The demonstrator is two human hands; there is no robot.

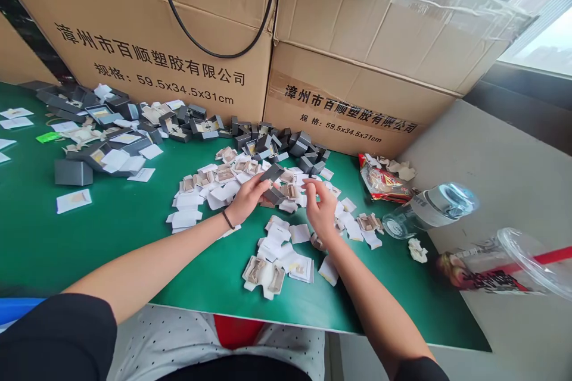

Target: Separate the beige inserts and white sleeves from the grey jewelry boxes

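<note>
My left hand, with a dark band on its wrist, is closed around a small dark grey hinged box. The box's lid and base stand apart. Just to the right of it, my right hand is raised with thumb and forefinger drawn together; what they pinch, if anything, is too small to make out. Under and around both hands lie white card inserts with greyish-brown folded parts. Nearer to me is a smaller group of white cards with one opened insert.
Dark grey boxes are heaped at the left and along the back of the green table. Large cartons wall off the far side. At the right are a red snack packet, a water bottle and a plastic cup with straw.
</note>
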